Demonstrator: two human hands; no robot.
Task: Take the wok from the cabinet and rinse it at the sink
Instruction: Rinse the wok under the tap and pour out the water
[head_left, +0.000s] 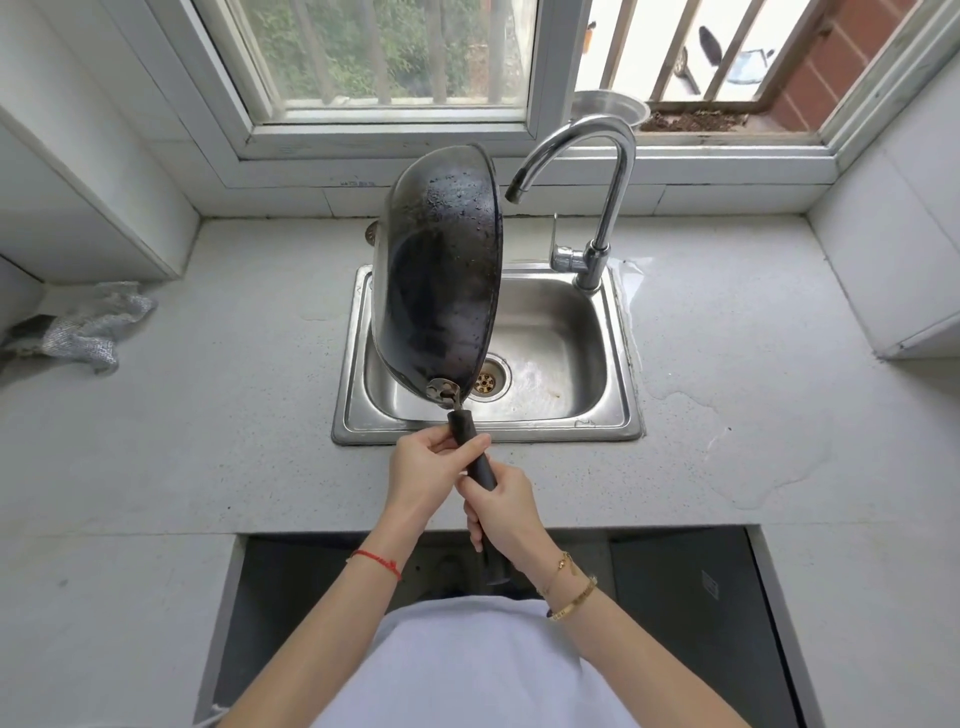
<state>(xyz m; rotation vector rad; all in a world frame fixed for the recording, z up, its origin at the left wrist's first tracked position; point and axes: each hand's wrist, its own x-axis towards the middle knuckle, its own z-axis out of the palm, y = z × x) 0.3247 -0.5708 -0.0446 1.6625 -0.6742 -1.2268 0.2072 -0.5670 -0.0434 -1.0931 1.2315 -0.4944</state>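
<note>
A black wok (439, 280) is tipped up on its side over the left part of the steel sink (550, 415), its wet inside facing right toward the faucet (597, 156). Both hands grip its dark handle. My left hand (428, 465) holds the handle near the wok. My right hand (501, 512) holds it lower down, close to my body. No water runs from the spout. The drain (488, 382) shows just right of the wok's lower rim.
A crumpled grey cloth (85, 332) lies on the counter at the left. A wet patch (727, 441) spreads over the counter right of the sink. A metal bowl (610, 106) sits on the window sill. An open cabinet space (675, 597) gapes below the counter edge.
</note>
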